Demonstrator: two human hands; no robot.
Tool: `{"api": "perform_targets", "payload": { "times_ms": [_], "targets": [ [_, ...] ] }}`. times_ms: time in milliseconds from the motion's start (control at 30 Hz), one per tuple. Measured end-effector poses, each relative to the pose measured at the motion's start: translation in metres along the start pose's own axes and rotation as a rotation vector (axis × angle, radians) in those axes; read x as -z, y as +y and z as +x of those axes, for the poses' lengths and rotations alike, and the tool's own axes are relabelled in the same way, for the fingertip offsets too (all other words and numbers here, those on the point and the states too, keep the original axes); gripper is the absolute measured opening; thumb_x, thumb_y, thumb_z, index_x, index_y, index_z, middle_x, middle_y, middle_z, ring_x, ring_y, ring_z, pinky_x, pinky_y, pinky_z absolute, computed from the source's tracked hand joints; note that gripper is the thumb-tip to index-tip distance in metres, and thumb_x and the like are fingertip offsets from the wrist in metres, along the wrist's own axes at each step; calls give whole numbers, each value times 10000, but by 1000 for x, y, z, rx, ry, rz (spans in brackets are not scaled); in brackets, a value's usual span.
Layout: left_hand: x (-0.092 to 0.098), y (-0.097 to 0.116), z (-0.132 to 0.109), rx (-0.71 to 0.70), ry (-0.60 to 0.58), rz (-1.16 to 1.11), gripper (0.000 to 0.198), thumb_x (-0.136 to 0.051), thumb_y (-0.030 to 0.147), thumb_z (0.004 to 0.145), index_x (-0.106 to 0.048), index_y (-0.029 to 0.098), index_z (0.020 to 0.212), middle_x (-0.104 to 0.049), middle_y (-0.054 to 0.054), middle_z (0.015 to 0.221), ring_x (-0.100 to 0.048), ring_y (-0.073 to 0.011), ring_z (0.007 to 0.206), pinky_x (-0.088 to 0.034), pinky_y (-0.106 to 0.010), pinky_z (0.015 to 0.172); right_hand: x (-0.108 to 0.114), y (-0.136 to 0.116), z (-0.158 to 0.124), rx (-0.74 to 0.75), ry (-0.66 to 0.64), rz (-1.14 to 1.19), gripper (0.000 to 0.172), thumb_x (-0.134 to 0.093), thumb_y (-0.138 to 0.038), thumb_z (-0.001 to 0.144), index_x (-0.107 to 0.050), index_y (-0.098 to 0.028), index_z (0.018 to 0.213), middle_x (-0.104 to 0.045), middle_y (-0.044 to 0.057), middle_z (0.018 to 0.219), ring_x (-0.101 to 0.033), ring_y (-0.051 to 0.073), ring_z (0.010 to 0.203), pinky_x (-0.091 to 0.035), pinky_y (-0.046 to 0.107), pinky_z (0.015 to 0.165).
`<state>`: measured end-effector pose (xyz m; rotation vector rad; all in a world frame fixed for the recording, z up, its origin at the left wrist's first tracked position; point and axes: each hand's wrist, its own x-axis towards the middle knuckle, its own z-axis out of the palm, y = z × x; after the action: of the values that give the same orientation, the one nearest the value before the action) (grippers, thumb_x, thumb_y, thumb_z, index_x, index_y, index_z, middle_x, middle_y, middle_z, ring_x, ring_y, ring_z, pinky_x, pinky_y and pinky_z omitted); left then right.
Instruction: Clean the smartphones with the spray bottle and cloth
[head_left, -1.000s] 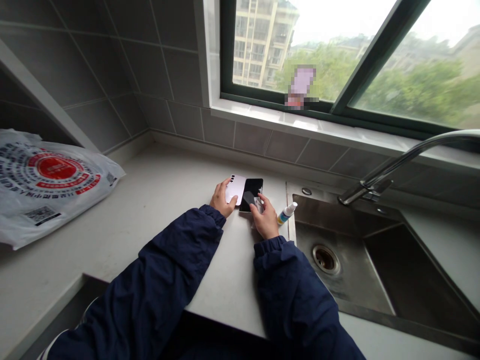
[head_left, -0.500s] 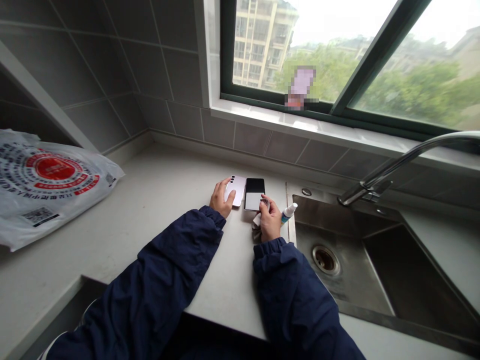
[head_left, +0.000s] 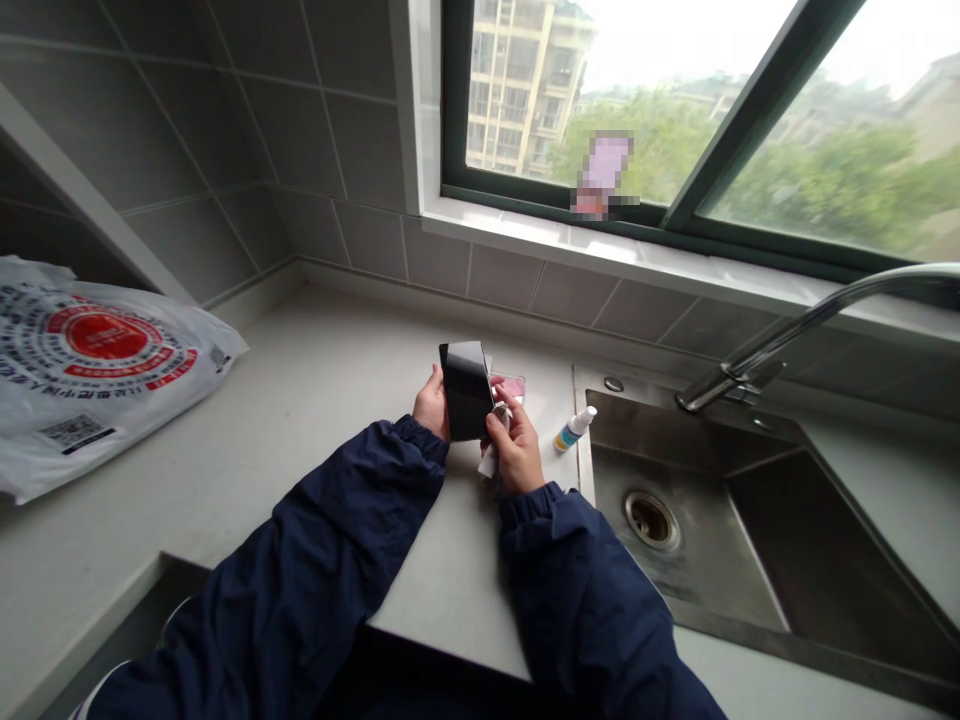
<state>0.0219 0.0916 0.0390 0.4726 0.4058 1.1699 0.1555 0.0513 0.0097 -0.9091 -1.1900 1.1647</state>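
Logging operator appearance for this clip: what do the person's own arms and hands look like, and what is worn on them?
The left hand and right hand are bare, ungloved. Baggy dark navy jacket sleeves cover both arms, gathered at ribbed elastic cuffs; a thin white stripe shows low on the left sleeve.

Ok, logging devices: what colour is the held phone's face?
The phone shows a glossy black face in the head view.
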Motion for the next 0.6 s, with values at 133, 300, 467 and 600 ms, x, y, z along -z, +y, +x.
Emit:
{"api": "perform_targets", "payload": {
  "times_ms": [133, 300, 467, 600],
  "targets": [
    [-1, -3, -2, 20, 51, -103, 834, -129, 633, 967, -602, 20, 1276, -712, -234, 1106, -701, -351, 982, -496, -519, 946, 4, 2, -3, 133, 61, -282, 445, -624, -357, 897, -594, -221, 1320, -666, 77, 1192, -644, 223, 1032, -518, 396, 952],
    [4, -4, -1, 21, 72, -97, 837, -150, 655, 957, -604, 25, 1269, -719, -229, 1063, -693, -375, 995, -506, -528, 909, 8, -10, -3, 404, 174, -644, 360, -560, -274, 927, -632, -199, 1272, -645, 104, 1130, -625, 236, 1046, -515, 427, 955],
    [10, -5, -4, 50, 69, -53, 831, -152, 638, 963, -631, 5, 1211, -712, -236, 1062, -709, -335, 827, -534, -517, 825, 17, -27, -16, 623, 180, -717, 307, -551, -172, 922, -669, -222, 1201, -632, 92, 1133, -613, 237, 1082, -518, 444, 966],
    [16, -7, -11, 136, 21, -76, 808, -198, 641, 957, -638, 10, 1203, -704, -233, 1075, -696, -318, 773, -533, -540, 815, 41, -42, -38, 739, 206, -825, 344, -579, -121, 879, -682, -291, 1160, -630, 60, 1122, -620, 242, 1059, -530, 476, 931]
  ]
}}
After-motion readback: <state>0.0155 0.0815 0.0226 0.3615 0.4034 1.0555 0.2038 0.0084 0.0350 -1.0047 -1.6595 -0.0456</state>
